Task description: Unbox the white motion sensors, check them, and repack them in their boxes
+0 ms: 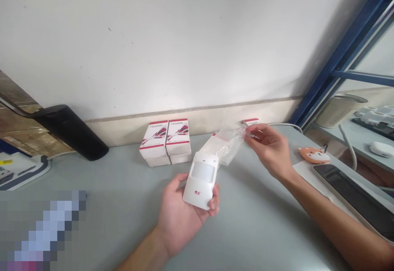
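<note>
A white motion sensor (200,180) with a pale rectangular lens and a small red logo lies in my left hand (184,211), gripped along its sides by thumb and fingers. My right hand (269,148) pinches a corner of a clear plastic bag (232,144). The bag reaches down to the sensor's upper right edge; whether they touch, I cannot tell. Partly covered by the bag and sensor is a white and red box (207,144) on the table. Left of it stand several printed boxes (166,139), stacked side by side.
Another small box (252,121) is behind my right hand by the wall. At right lie an orange animal-shaped item (314,155) and a phone (351,193) on the grey table (123,213). A black cylinder (72,129) leans at left. A blue frame (326,57) borders the right.
</note>
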`<state>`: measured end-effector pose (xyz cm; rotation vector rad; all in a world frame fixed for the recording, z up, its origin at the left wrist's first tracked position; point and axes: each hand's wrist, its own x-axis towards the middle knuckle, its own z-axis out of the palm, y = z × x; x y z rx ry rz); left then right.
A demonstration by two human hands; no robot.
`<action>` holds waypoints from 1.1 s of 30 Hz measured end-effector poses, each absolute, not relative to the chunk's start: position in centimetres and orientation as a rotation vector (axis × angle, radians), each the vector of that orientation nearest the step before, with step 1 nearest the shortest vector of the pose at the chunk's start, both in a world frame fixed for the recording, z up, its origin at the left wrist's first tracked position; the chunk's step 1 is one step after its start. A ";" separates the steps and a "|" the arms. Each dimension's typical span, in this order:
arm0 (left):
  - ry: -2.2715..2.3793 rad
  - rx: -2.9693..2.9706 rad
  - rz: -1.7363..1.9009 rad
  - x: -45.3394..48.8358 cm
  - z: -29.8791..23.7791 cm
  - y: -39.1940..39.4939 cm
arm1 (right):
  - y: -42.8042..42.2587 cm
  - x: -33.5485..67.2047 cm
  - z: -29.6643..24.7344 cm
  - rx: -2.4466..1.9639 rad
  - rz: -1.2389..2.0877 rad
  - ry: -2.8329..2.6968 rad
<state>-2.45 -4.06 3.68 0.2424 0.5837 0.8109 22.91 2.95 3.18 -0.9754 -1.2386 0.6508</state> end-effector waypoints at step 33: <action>0.568 0.822 0.863 -3.1 2.8 -3.3 | -0.9 19.5 5.4 -0.825 1.627 -1.707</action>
